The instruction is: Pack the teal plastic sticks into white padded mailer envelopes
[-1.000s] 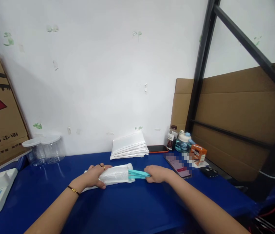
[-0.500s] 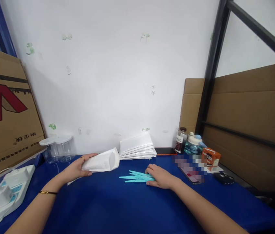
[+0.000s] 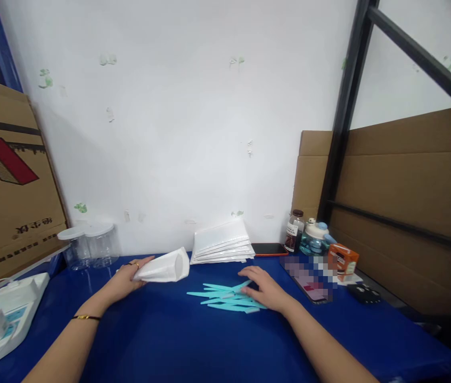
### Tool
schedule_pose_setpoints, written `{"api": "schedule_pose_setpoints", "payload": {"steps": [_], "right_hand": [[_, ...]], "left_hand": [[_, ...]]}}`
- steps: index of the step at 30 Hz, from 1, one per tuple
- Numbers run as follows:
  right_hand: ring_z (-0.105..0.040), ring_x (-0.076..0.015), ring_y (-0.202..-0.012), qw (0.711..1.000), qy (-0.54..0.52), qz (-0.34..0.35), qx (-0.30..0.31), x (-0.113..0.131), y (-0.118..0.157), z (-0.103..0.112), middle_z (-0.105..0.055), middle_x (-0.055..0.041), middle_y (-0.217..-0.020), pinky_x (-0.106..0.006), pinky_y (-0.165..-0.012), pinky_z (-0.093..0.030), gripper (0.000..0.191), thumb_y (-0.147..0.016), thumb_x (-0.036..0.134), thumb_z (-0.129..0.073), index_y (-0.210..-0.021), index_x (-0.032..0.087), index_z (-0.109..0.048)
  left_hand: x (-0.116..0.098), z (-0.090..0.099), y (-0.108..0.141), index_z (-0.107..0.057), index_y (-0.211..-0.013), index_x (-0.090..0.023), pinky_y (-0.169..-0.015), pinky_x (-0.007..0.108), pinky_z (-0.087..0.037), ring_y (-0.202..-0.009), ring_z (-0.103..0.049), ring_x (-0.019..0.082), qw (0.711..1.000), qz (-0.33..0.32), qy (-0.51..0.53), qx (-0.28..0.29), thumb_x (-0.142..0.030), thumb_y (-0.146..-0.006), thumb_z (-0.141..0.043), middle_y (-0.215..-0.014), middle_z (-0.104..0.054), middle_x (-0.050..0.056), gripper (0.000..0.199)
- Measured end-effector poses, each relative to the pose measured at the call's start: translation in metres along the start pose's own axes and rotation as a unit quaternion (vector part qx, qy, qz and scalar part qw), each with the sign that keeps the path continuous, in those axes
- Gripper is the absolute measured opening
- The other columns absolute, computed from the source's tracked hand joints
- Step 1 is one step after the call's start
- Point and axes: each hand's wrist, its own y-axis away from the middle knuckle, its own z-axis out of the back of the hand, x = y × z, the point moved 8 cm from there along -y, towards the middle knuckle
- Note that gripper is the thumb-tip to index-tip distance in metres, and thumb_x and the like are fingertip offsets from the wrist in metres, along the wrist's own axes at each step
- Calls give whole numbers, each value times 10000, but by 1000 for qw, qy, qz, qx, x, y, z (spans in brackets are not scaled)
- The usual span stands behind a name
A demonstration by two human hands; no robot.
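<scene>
My left hand (image 3: 124,277) is closed on the near end of a white padded envelope (image 3: 161,267), whose mouth gapes toward the right. Several slim turquoise plastic sticks (image 3: 225,296) with tapered ends, like eyebrow razors, lie fanned out on the blue tabletop. Over their right ends rests my right hand (image 3: 265,288), fingers apart and the thumb near the sticks. Behind them, a stack of white padded envelopes (image 3: 223,243) leans by the wall.
Two clear lidded jars (image 3: 101,246) and a white power strip (image 3: 9,314) stand on the left. Along the right are a phone (image 3: 270,249), a dark bottle (image 3: 294,232), a teal bottle (image 3: 313,239), an orange box (image 3: 342,260) and a black item (image 3: 364,293).
The turquoise sticks now lie spread wider, and my right hand's fingers have loosened from them. My left hand and its envelope have shifted slightly left and down, the envelope's mouth more visible.
</scene>
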Motion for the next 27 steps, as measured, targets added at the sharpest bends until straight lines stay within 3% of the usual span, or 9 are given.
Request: {"api": "schedule_pose_setpoints", "payload": {"steps": [3,7,13,15,17,19,23,25,27], "right_hand": [[-516,-213,-1039,996,-54,-40,-56,-24,5,18,-585,-74,-1090,-341,-915,-387,321,-898,390,-415,-1121,232,-583],[-537,-206,-993,995,-68,-44,-56,-36,8,22,-623,-52,-1015,-351,-924,-376,258,-888,332,-440,-1005,238,-650],[-552,-185,-796,994,-79,-79,-16,-39,-1,-2,-642,-31,-865,-342,-826,-401,233,-805,347,-566,-977,232,-673],[-542,-163,-691,985,-134,-113,8,-45,-3,-12,-638,-22,-770,-303,-714,-420,236,-784,367,-584,-926,206,-684],[-533,-147,-638,967,-212,-140,24,-52,-6,-17,-637,-15,-723,-267,-634,-410,246,-765,378,-601,-891,184,-684],[-540,-141,-643,950,-272,-152,12,-56,-12,-14,-647,-16,-730,-254,-628,-404,256,-743,377,-625,-877,168,-684],[-559,-154,-702,942,-298,-144,-48,-53,-30,3,-657,-22,-747,-271,-695,-411,256,-695,366,-670,-832,150,-690],[-559,-154,-698,939,-310,-132,-64,-47,-40,4,-657,-20,-736,-277,-703,-412,242,-690,357,-669,-818,152,-692],[-555,-147,-673,932,-328,-135,-78,-47,-47,-1,-653,-15,-710,-274,-689,-412,226,-681,340,-669,-806,153,-694]], "left_hand": [[31,-32,-9,-261,-1397,-286,-1025,616,-164,-1349,-121,389,996,41,-78,30,-507,-672,-588,-1465,-267,75,825],[33,-63,-12,-253,-1366,-388,-1050,597,-129,-1360,-148,312,994,24,-88,53,-606,-838,-291,-1470,-236,-8,572],[20,-60,-22,-259,-1359,-415,-1052,610,-64,-1366,-138,304,994,-16,-97,39,-603,-844,-300,-1473,-236,-20,550],[0,-48,-28,-294,-1369,-361,-1055,597,-93,-1356,-174,318,995,-20,-90,-23,-604,-818,-367,-1457,-292,24,607],[-38,-44,-34,-388,-1339,-306,-1067,504,-199,-1308,-301,282,996,-54,-49,-57,-578,-821,-385,-1392,-412,45,586],[-89,-50,-38,-568,-1187,-275,-1023,365,-322,-1191,-455,219,992,-118,27,-29,-539,-858,-336,-1261,-552,34,482],[-167,-67,-47,-589,-1142,-280,-922,264,-390,-1057,-549,178,977,-169,130,4,-499,-867,-355,-1164,-616,3,423],[-183,-80,-54,-624,-1067,-261,-828,259,-416,-945,-588,180,977,-172,123,31,-463,-857,-384,-1031,-666,10,378],[-183,-94,-63,-650,-947,-230,-717,253,-415,-797,-602,173,981,-155,102,54,-413,-852,-383,-835,-680,10,337]]}}
